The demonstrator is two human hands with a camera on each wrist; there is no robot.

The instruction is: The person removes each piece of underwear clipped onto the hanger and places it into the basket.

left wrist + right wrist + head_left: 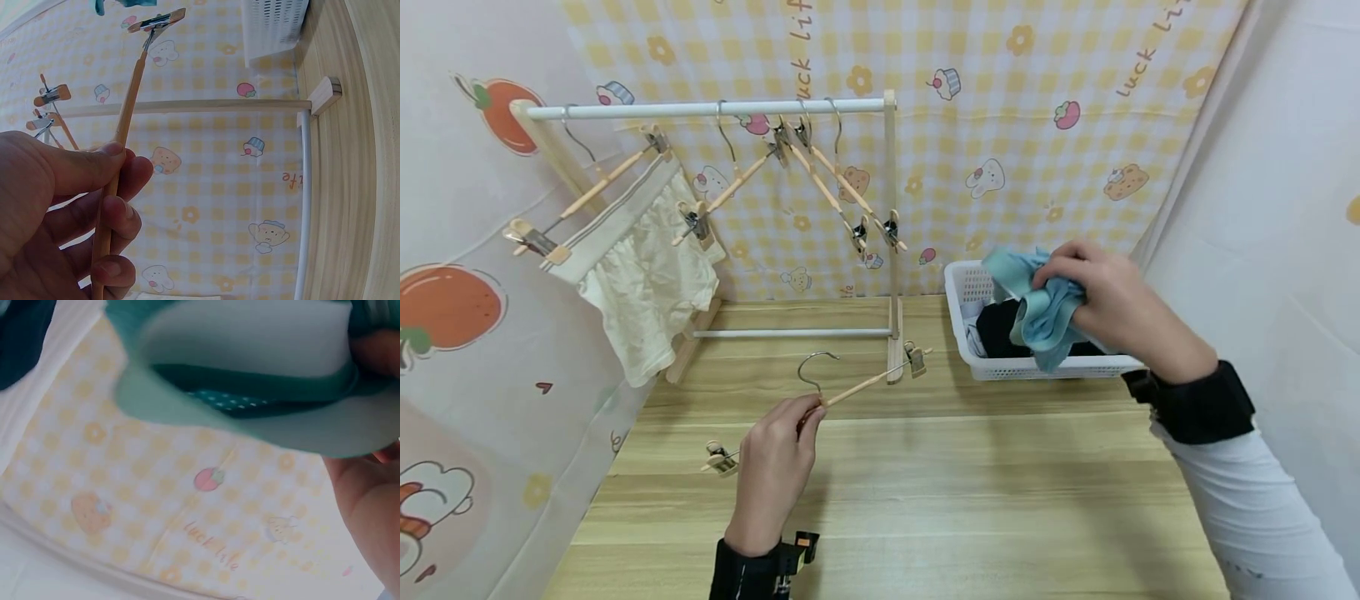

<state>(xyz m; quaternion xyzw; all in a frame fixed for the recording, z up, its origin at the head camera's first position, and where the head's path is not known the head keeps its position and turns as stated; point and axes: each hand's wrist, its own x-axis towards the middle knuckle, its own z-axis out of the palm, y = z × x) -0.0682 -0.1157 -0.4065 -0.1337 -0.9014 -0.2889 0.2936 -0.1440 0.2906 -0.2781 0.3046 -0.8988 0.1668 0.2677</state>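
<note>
The left hand [775, 467] grips the wooden bar of a clip hanger [850, 390] between thumb and curled fingers, holding it above the wooden table [970, 500]. The right hand [1112, 304] clutches a bunched teal garment [1037, 312], fingers closed around the fabric, directly over the white basket [970, 287] at the table's right rear. Dark clothing [1000, 329] lies inside the basket. A drying rack [715, 108] stands behind, carrying hangers and a cream garment [643, 292].

Head view high, facing down at table [925, 500]; wrist views close, facing patterned backdrop [219, 206].
</note>
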